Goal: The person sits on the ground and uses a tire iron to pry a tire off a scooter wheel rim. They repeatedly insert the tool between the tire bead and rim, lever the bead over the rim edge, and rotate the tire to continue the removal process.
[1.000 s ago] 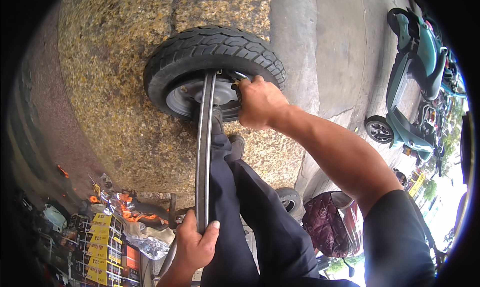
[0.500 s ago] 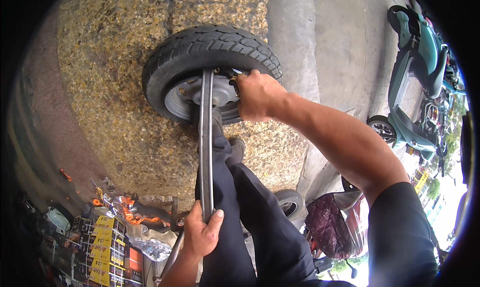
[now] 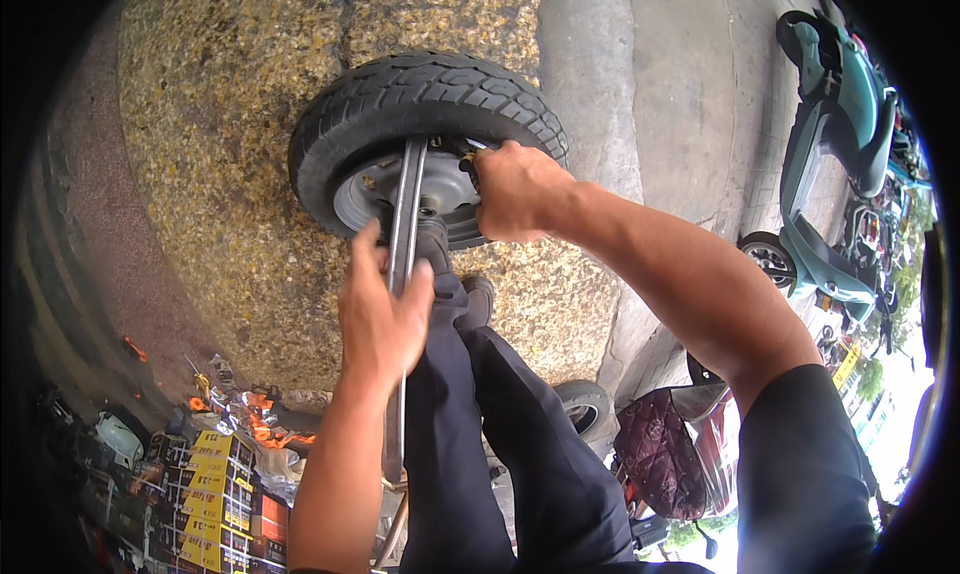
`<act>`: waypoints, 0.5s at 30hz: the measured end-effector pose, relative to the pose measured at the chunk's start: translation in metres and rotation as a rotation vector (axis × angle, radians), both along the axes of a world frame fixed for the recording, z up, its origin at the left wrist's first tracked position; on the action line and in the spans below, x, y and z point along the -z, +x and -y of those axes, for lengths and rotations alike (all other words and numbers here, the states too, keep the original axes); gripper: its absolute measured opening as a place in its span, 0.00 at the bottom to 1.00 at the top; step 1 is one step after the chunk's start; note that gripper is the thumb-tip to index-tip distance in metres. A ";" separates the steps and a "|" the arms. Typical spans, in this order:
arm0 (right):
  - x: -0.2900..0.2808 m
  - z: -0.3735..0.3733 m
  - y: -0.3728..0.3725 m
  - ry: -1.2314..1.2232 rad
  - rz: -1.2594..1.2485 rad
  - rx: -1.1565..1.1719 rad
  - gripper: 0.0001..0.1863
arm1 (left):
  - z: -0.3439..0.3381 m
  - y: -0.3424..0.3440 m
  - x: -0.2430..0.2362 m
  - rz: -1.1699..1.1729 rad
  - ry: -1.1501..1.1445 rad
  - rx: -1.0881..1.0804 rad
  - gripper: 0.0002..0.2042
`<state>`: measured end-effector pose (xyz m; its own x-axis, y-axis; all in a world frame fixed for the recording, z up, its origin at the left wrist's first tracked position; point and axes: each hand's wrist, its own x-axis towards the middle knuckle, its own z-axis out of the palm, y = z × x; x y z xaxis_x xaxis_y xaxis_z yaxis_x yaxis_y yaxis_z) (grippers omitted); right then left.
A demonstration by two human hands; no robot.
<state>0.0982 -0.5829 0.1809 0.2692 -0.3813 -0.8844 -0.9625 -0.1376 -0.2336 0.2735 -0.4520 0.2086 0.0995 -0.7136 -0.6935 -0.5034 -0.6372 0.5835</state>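
Note:
A black tyre (image 3: pixel 420 89) on a grey metal rim (image 3: pixel 450 182) lies on the ground before me, one of my shoes against its near side. A long metal tyre lever (image 3: pixel 407 194) has its far end tucked between tyre and rim, and its shaft runs back along my leg. My left hand (image 3: pixel 385 319), slightly blurred, is around the shaft with thumb and fingers apart, not closed on it. At the right of the rim, my right hand (image 3: pixel 520 189) is closed by the tyre's inner edge; a bit of shiny metal shows beside its fingers, but what it grips is hidden.
Yellow-and-black boxes (image 3: pixel 215 499) are stacked at the lower left, near orange scraps (image 3: pixel 262 424). Another tyre (image 3: pixel 582 409) lies behind my legs. A green scooter (image 3: pixel 815 174) stands at the right, and a maroon quilted cover (image 3: pixel 655 454) is at the lower right.
My left hand has let go of the lever's near end and moved up the shaft toward the wheel. The lever's near end has swung slightly left. My right hand stays at the rim.

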 end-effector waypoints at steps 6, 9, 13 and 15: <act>-0.008 0.007 0.005 0.135 -0.040 0.043 0.21 | 0.039 -0.040 0.026 0.337 -0.186 0.441 0.30; -0.011 0.009 0.006 0.075 -0.003 -0.031 0.23 | 0.065 -0.048 0.036 0.408 -0.116 0.511 0.29; -0.013 0.007 0.005 0.098 -0.008 0.032 0.24 | 0.085 -0.046 0.045 0.375 -0.004 0.488 0.28; -0.013 0.002 0.003 -0.015 0.052 0.074 0.15 | 0.089 -0.045 0.047 0.322 0.023 0.467 0.28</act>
